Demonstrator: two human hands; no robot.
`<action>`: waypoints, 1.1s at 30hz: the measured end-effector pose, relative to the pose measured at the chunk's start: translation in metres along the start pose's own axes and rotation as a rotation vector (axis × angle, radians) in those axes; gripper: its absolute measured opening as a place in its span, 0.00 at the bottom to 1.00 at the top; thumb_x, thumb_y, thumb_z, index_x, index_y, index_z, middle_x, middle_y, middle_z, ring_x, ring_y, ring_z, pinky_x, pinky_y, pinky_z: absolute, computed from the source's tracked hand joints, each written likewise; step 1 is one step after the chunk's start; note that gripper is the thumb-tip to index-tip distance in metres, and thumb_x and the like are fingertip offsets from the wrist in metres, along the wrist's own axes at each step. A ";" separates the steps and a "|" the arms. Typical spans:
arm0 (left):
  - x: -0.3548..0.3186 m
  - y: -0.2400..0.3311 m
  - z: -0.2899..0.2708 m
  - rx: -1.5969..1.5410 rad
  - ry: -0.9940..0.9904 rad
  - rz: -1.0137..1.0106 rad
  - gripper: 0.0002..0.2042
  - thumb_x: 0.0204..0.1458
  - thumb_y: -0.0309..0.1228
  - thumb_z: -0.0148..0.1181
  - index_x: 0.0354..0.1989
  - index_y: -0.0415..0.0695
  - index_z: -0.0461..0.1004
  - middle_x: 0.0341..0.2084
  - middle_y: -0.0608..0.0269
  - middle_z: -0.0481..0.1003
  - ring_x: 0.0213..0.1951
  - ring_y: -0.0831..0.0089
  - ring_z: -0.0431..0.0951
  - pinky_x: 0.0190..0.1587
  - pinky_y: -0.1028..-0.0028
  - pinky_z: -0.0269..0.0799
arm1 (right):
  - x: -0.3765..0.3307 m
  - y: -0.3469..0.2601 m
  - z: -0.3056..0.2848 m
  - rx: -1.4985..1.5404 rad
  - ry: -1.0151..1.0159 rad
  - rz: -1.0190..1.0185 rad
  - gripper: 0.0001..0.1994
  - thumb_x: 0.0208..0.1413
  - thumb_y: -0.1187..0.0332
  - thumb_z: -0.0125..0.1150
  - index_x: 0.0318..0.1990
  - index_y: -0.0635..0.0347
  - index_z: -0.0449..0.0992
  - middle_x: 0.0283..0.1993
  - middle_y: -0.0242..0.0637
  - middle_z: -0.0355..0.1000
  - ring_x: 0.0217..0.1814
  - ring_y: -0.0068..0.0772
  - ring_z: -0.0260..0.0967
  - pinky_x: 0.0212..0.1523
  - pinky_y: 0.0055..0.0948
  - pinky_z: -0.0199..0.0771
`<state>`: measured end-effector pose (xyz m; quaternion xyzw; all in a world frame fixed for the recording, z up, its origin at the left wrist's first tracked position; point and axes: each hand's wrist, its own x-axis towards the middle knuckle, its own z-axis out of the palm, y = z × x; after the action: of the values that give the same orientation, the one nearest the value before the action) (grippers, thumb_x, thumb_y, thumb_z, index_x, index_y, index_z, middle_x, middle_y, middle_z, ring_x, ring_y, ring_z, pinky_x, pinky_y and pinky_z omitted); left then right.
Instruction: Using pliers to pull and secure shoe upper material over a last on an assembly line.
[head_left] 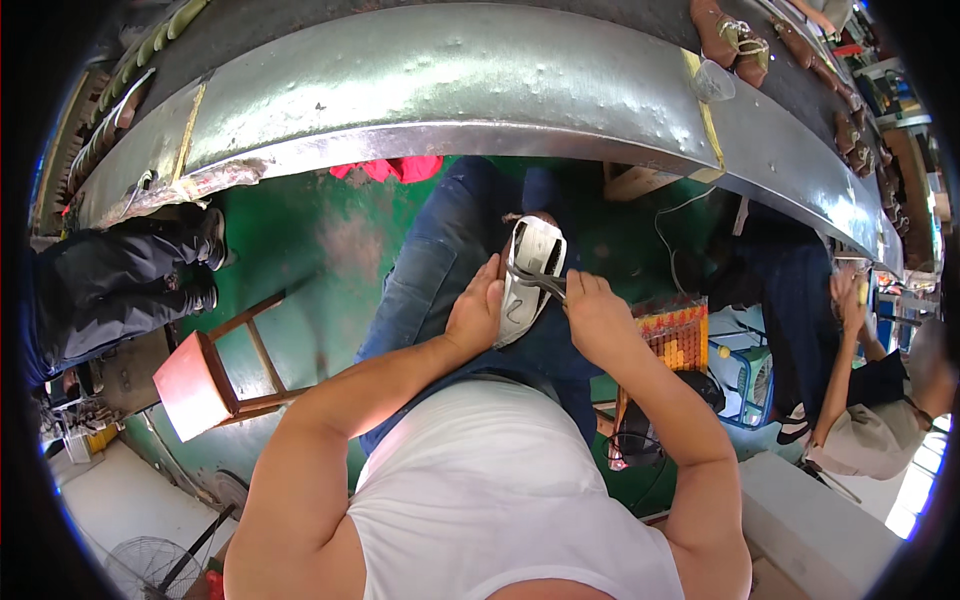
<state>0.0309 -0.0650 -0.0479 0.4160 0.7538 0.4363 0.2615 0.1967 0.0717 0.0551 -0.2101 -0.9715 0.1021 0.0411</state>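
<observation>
I see the white shoe (528,280) resting sole-up on the lap, over the blue jeans (440,270), which steadies it for tool work. The left hand (476,315) is closed along the shoe's left side, bracing it against the thigh. The right hand (593,318) is closed around the handles of metal pliers (535,279), whose tip lies across the shoe's middle. Beyond the knees runs the long metal surface (450,90), carrying brown shoes (735,40) near its far right edge.

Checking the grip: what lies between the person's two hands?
The white shoe, in the head view, between left hand and right hand, which holds pliers.
</observation>
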 end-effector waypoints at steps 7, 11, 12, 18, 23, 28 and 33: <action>0.010 0.023 -0.027 0.340 -0.460 0.163 0.28 0.64 0.37 0.44 0.73 0.56 0.50 0.70 0.34 0.44 0.46 0.34 0.76 0.51 0.53 0.75 | -0.016 0.034 0.012 0.328 -0.379 0.253 0.11 0.58 0.67 0.58 0.41 0.66 0.70 0.33 0.52 0.74 0.36 0.53 0.76 0.37 0.45 0.75; 0.025 0.029 -0.036 0.361 -0.526 0.053 0.27 0.64 0.38 0.45 0.72 0.61 0.52 0.69 0.30 0.45 0.41 0.34 0.78 0.48 0.52 0.77 | 0.011 0.045 -0.043 0.654 -0.921 0.520 0.14 0.64 0.62 0.53 0.40 0.68 0.70 0.34 0.54 0.75 0.37 0.60 0.73 0.40 0.48 0.73; 0.027 0.028 -0.036 0.380 -0.537 0.100 0.27 0.64 0.40 0.45 0.72 0.62 0.51 0.69 0.30 0.44 0.41 0.35 0.78 0.47 0.53 0.77 | 0.010 0.042 -0.039 0.655 -0.922 0.523 0.14 0.64 0.62 0.53 0.40 0.68 0.70 0.34 0.54 0.75 0.37 0.60 0.73 0.40 0.48 0.73; 0.033 0.059 -0.046 0.507 -0.692 0.083 0.29 0.63 0.40 0.48 0.72 0.60 0.50 0.68 0.28 0.46 0.42 0.35 0.77 0.50 0.55 0.76 | 0.010 0.026 0.031 0.377 -0.219 0.228 0.18 0.66 0.56 0.47 0.38 0.67 0.69 0.33 0.58 0.74 0.36 0.61 0.74 0.39 0.51 0.74; -0.001 0.012 -0.037 0.101 -0.313 0.074 0.35 0.61 0.38 0.54 0.73 0.41 0.46 0.68 0.31 0.52 0.57 0.43 0.73 0.60 0.64 0.68 | 0.011 0.019 0.018 0.334 -0.278 0.235 0.19 0.67 0.56 0.45 0.38 0.67 0.69 0.31 0.58 0.74 0.36 0.63 0.73 0.40 0.54 0.72; -0.002 0.021 -0.042 -0.027 -0.454 -0.193 0.46 0.53 0.40 0.63 0.73 0.36 0.39 0.60 0.30 0.65 0.63 0.46 0.67 0.64 0.65 0.62 | -0.002 0.004 0.003 0.564 -0.200 0.242 0.20 0.67 0.55 0.45 0.37 0.67 0.70 0.34 0.59 0.74 0.40 0.65 0.72 0.41 0.55 0.71; 0.029 0.074 -0.076 0.232 -0.707 -0.226 0.49 0.48 0.35 0.67 0.73 0.39 0.40 0.55 0.31 0.69 0.54 0.45 0.74 0.58 0.63 0.69 | -0.014 0.018 0.020 0.660 -0.280 0.374 0.19 0.67 0.56 0.47 0.39 0.66 0.70 0.31 0.50 0.75 0.35 0.51 0.75 0.39 0.43 0.73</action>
<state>-0.0121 -0.0533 0.0531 0.4819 0.7025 0.1463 0.5028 0.2138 0.0786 0.0310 -0.3429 -0.8277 0.4419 -0.0456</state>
